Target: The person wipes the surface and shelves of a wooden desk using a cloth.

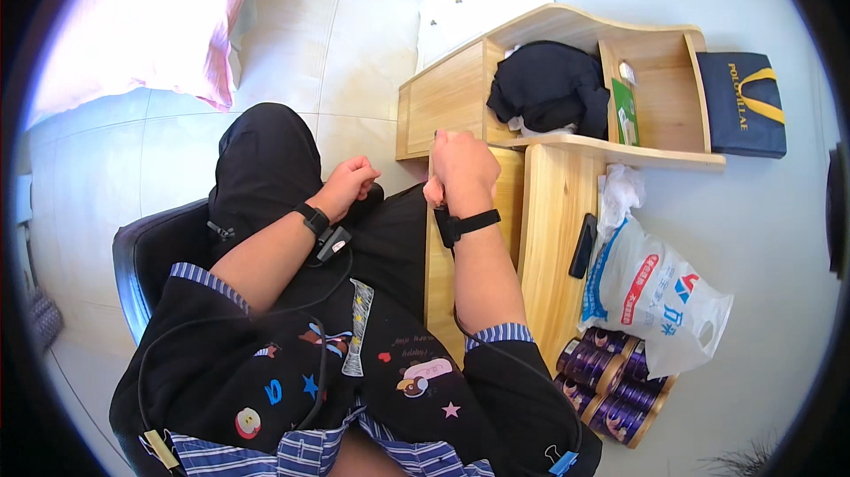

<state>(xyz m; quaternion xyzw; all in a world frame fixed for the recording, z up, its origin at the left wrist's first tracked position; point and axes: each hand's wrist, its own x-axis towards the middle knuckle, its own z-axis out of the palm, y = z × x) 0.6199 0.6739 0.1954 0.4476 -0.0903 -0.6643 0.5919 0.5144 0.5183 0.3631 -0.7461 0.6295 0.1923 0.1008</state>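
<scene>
My right hand [465,165] is closed in a fist at the far end of a low wooden panel [447,300], close to its left edge. A small dark spot shows by its knuckles, but what the fingers hold, if anything, is hidden. My left hand [348,187] hovers over or rests on my black-trousered lap, its fingers curled in and nothing visible in them. Each wrist wears a black strap [478,221] with a small device, and a dark cable [345,278] runs from the left one.
A wooden desk [553,238] with a shelf [620,151] stands at the right, holding a dark cloth bundle [549,88] and a black phone-like object [583,247]. Beyond are a white plastic bag [660,300], purple cans [611,388] and a navy bag [739,123]. A pink-covered bed [150,26] lies far left.
</scene>
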